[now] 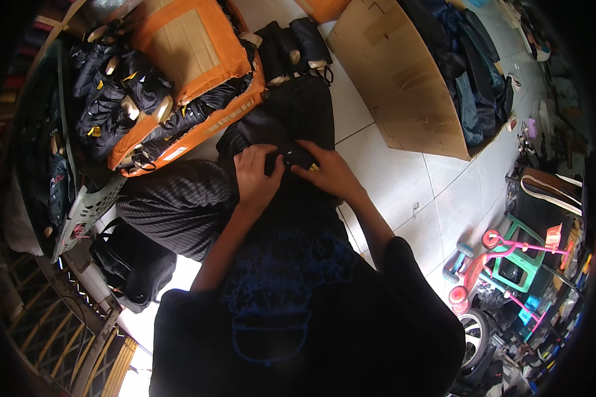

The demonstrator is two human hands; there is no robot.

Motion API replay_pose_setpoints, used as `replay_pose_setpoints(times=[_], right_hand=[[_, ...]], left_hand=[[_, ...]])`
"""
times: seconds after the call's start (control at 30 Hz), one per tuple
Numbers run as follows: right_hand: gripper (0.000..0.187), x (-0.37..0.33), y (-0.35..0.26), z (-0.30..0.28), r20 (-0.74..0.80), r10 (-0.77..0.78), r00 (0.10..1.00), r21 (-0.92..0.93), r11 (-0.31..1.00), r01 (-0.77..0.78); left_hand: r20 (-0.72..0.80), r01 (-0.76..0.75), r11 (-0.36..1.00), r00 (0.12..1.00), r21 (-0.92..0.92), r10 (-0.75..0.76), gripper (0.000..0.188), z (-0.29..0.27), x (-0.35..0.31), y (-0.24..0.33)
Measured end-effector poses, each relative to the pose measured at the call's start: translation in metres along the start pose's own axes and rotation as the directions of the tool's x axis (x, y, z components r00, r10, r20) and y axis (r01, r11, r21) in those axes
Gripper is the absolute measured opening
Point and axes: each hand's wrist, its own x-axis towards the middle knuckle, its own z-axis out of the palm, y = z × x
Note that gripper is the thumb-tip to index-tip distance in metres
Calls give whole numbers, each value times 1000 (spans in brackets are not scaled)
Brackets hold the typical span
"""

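A dark folded umbrella point(263, 127) lies across my lap, its black cloth hard to tell from my trousers. My left hand point(255, 173) curls over its near side, thumb and forefinger bent toward each other. On the other side, my right hand point(331, 173) grips it with thumb and fingers, close to a small yellow tag point(313, 167). The handle of this umbrella does not show clearly. Just beyond my knee lie several rolled black umbrellas point(291, 49) with pale ends.
An orange-taped carton point(202, 135) holds more black umbrellas point(122, 92) at the left, beside a basket point(89, 205). A tall cardboard box point(397, 79) of dark cloth stands right on the tiled floor point(397, 178). A pink tricycle point(473, 268) and green stool point(524, 264) are farther right.
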Motion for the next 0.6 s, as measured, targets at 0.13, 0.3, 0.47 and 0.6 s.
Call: replay_pose_setpoints(times=[0.13,0.3,0.47,0.6], right_hand=[[66,-2,-6,12,-111,-63,992,-236,971,35],[65,0,-3,22,-216,-92,972,-289,957,26],[64,5,2,25,-230,-91,969,-122,990,63],[61,3,1,24,-228,-33,973,172,982,74]], left_hand=[[61,112,993,992,-22,-111,16,2,-3,-5],[7,-121,992,993,45,121,12,7,5,3],[-3,-168,985,986,-25,168,18,9,4,8],[-148,89,988,983,-127,-107,33,-3,-3,11]])
